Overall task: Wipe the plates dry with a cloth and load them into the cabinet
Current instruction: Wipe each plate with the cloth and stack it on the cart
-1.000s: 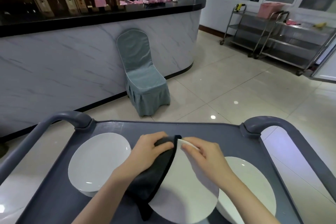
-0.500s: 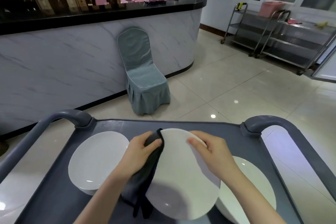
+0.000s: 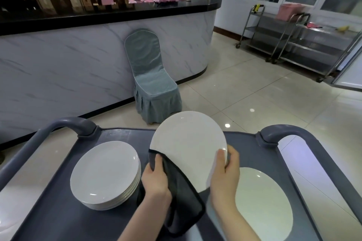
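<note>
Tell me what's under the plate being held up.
Under the raised plate hangs the dark cloth, gripped by the left hand, above the grey cart top. The plate's underside is hidden.

Covered chair point(image 3: 154, 82); marble counter point(image 3: 78, 49); steel trolleys point(image 3: 297, 45)

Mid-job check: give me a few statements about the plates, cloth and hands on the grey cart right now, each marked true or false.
1. The left hand grips the dark grey cloth. True.
2. The raised round white plate lies flat on the grey plastic cart. False: it is tilted up, held by the right hand at its edge.
3. A stack of white plates sits left of the hands. True.
4. The cloth covers the held plate's whole face. False: it only meets the lower left edge.
5. A white plate lies right of the hands. True.
</note>
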`<action>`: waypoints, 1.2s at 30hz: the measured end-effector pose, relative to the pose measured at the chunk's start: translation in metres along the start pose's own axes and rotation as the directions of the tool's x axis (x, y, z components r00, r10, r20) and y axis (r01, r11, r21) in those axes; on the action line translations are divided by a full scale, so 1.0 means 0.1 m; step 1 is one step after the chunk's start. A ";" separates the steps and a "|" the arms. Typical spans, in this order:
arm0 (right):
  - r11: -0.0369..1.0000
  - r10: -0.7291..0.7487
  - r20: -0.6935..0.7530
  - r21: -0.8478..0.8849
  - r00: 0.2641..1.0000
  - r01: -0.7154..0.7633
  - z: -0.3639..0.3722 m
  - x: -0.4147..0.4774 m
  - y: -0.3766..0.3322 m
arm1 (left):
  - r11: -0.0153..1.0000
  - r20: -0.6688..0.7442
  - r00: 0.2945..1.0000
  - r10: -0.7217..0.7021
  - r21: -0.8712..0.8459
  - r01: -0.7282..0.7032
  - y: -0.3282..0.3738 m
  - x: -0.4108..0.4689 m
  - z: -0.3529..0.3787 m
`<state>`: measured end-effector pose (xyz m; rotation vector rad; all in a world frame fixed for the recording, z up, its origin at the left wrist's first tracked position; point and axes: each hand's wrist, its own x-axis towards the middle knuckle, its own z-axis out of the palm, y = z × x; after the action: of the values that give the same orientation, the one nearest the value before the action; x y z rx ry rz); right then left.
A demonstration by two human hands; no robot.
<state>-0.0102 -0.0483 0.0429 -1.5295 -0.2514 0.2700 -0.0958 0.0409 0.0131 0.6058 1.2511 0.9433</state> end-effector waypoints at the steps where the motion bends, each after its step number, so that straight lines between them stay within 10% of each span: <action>1: 0.999 0.038 0.074 0.002 0.997 -0.038 -0.08 0.07 0.01 | 0.997 0.010 0.998 0.064 0.047 -0.064 0.07 0.04 -0.05; 4: 0.999 0.037 0.285 -0.042 0.958 -0.026 -0.29 0.30 -0.12 | 0.928 0.156 0.954 0.256 0.236 -0.288 0.29 0.16 -0.19; 7: 0.919 -0.101 0.525 -0.276 0.845 0.282 -0.34 0.56 -0.38 | 0.684 0.474 0.790 0.389 0.426 -0.593 0.47 0.21 -0.24; 11: 0.741 -0.050 0.824 -0.348 0.564 0.574 -0.19 0.57 -0.56 | 0.435 0.786 0.533 0.313 0.380 -0.816 0.58 0.13 -0.08; 13: 0.703 -0.102 0.837 -0.322 0.537 0.634 -0.18 0.51 -0.53 | 0.435 0.820 0.509 0.261 0.371 -0.821 0.57 0.10 -0.06; 18: 0.847 -0.169 0.609 -0.313 0.775 0.430 -0.30 0.56 -0.51 | 0.639 0.541 0.761 0.358 0.452 -0.622 0.38 0.11 -0.19; 21: 0.958 -0.150 0.206 -0.212 0.967 0.194 -0.19 0.34 -0.32 | 0.963 0.144 0.978 0.148 0.204 -0.176 0.04 0.03 -0.15; 24: 0.999 0.020 -0.048 -0.034 0.999 -0.021 -0.09 0.04 -0.06 | 0.995 0.050 0.998 -0.045 0.088 0.041 -0.17 0.01 -0.12; 28: 0.994 0.069 0.146 -0.095 0.987 -0.056 -0.26 0.11 0.08 | 0.962 0.120 0.984 0.129 0.225 -0.153 0.07 0.13 -0.22; 32: 0.952 -0.110 0.491 -0.197 0.864 0.233 -0.39 0.40 -0.22 | 0.689 0.462 0.809 0.364 0.450 -0.568 0.44 0.17 -0.20; 36: 0.765 -0.063 0.746 -0.391 0.663 0.512 -0.33 0.53 -0.52 | 0.393 0.818 0.507 0.271 0.387 -0.834 0.73 0.13 0.00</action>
<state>0.0520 -0.0634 0.0937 -1.8891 -1.3115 0.5384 -0.1143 0.0889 0.0659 2.0532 0.6787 0.5970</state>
